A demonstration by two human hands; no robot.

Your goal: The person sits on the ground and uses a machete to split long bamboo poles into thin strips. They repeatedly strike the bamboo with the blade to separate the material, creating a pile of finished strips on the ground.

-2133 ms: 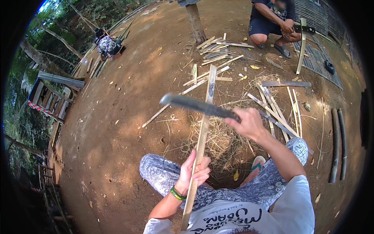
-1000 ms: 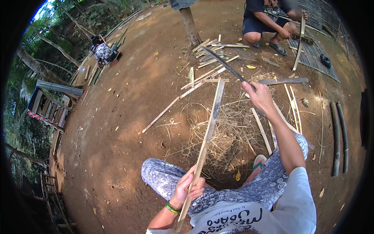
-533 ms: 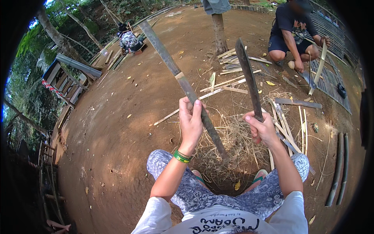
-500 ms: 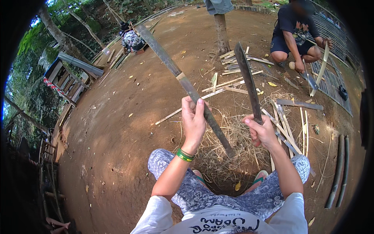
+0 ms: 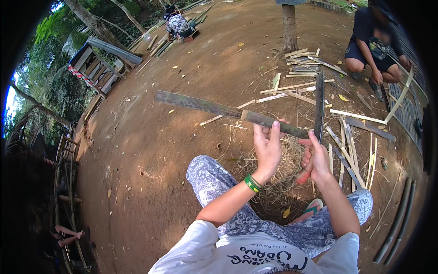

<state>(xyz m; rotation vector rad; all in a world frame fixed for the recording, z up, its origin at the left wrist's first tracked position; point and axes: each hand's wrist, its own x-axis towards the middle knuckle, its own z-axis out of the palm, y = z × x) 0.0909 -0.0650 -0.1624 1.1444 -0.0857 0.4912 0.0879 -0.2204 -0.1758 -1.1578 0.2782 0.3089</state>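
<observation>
Pinched between the thumb and fingers of my left hand (image 5: 268, 150) is a long, dark greenish-brown bamboo slat (image 5: 200, 104), with a pale band near its middle. It lies almost level, its far end pointing left. My right hand (image 5: 318, 160) is wrapped round the reddish handle of a machete (image 5: 320, 98), whose dark blade points up and away from me. The slat's right end meets the machete near the base of the blade, by my right thumb; whether they touch I cannot tell.
Curly bamboo shavings (image 5: 285, 166) lie on the dirt before my bent legs. Split bamboo strips (image 5: 350, 157) are scattered to the right and ahead. Two dark poles (image 5: 396, 221) rest at the far right. A crouching person (image 5: 374, 50) handles a pale strip; a tree trunk (image 5: 289, 28) stands ahead.
The slat has swung from a steep slant to nearly level, its right end now at the machete. Both hands are closer together, and the blade stands more upright. My view has shifted left.
</observation>
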